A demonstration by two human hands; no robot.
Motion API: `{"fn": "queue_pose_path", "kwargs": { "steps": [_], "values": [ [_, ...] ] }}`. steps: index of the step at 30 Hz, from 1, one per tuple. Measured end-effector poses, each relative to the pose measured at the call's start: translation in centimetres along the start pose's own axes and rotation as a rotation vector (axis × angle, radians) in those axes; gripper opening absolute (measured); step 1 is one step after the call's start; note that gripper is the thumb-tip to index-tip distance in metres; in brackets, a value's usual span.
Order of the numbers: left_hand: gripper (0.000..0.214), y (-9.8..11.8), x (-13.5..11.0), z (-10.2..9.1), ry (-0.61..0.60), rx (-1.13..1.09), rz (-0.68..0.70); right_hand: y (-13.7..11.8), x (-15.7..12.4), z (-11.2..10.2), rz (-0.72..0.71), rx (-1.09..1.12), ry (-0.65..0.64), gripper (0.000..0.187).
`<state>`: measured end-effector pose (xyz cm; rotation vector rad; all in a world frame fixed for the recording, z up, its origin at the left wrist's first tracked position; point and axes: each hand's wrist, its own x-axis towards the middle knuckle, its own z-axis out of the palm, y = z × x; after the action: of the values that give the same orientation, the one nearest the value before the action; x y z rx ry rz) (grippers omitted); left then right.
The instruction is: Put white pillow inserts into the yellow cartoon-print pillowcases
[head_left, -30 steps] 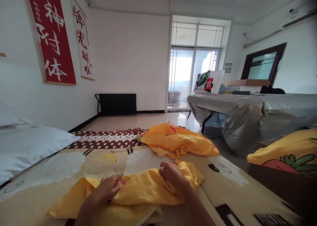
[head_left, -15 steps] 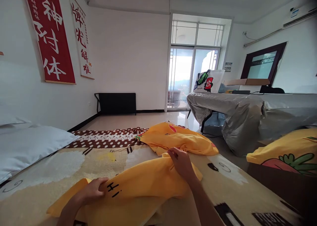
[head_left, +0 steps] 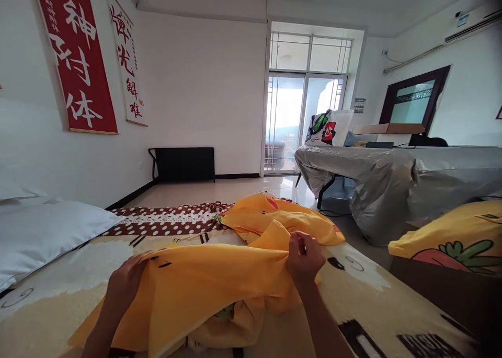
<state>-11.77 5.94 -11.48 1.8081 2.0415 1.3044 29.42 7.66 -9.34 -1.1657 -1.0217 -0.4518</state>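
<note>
A yellow pillowcase (head_left: 219,274) with small black marks is stretched between my two hands above the bed. My left hand (head_left: 127,277) is closed on its left upper edge, the fingertips partly hidden by the cloth. At the right end, my right hand (head_left: 306,256) pinches the fabric in a fist, with a flap standing up beside it. The lower part hangs in folds, and a bit of green print shows underneath. Just beyond lies another crumpled yellow cloth (head_left: 290,214) with a carrot print.
A fleecy patterned blanket (head_left: 98,264) covers the bed. A white pillow (head_left: 58,227) lies at the left. On the right, a yellow carrot-print pillow (head_left: 451,232) rests on a dark box (head_left: 439,285). Past the bed stands a plastic-covered table (head_left: 384,185).
Both hands have lifted the pillowcase's upper edge and drawn it wider: my left hand moved left and up, my right hand right. The printed "Hi" has tipped nearly out of sight.
</note>
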Motion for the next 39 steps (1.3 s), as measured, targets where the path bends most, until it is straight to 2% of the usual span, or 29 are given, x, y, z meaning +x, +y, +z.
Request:
{"fn": "queue_pose_path", "kwargs": {
  "steps": [3,4,6,7,9,11,13,14,19,23,29,31,34,36,39],
  "values": [
    [0.048,0.5,-0.2,-0.9,0.162,0.064,-0.069,0.4,0.6,0.2,0.042,-0.080,-0.116,0.032],
    [0.047,0.6,-0.3,-1.3,0.197,0.073,-0.114,0.7,0.7,0.2,0.073,-0.136,-0.216,0.031],
    [0.045,0.7,-0.4,-2.1,0.193,0.062,-0.185,1.4,0.7,0.3,0.118,-0.277,-0.548,0.030],
    [0.045,0.5,-0.5,-2.5,0.142,0.037,-0.187,1.9,0.4,0.3,0.125,-0.336,-0.728,0.028],
    [0.043,0.1,-0.6,-3.0,-0.083,-0.049,-0.125,2.7,-0.4,0.3,0.109,-0.386,-1.007,0.022],
    [0.041,-0.4,-0.9,-3.3,-0.393,-0.140,-0.034,3.4,-1.4,0.4,0.092,-0.366,-1.125,0.017],
    [0.039,-0.6,-1.2,-3.4,-0.612,-0.154,0.027,3.6,-2.2,0.6,0.087,-0.337,-1.167,0.015],
    [0.039,-0.6,-1.4,-3.4,-0.659,-0.128,0.049,3.7,-2.5,0.7,0.081,-0.322,-1.177,0.017],
    [0.027,0.0,-1.9,-3.6,-0.658,0.017,0.119,3.9,-3.1,2.1,0.036,-0.220,-1.175,0.028],
    [0.022,-0.1,-1.9,-3.7,-0.689,0.057,0.126,5.5,-4.5,3.4,0.034,-0.129,-1.170,0.036],
    [0.035,-1.3,-1.7,-2.7,-0.670,0.069,0.109,8.4,-6.5,4.2,0.104,-0.129,-1.173,0.046],
    [0.042,-2.4,-1.5,-2.2,-0.686,0.052,0.119,8.7,-6.6,4.2,0.116,-0.136,-1.147,0.042],
    [0.051,-4.9,-1.1,-1.5,-0.688,0.086,0.113,8.6,-6.0,4.3,0.140,-0.190,-1.075,0.023],
    [0.051,-6.5,-0.9,-1.1,-0.594,0.191,0.053,8.2,-5.2,4.2,0.156,-0.232,-1.019,0.016],
    [0.049,-7.9,-0.5,-0.6,-0.445,0.354,-0.059,7.2,-3.6,3.9,0.164,-0.262,-0.931,0.019]
  ]
}}
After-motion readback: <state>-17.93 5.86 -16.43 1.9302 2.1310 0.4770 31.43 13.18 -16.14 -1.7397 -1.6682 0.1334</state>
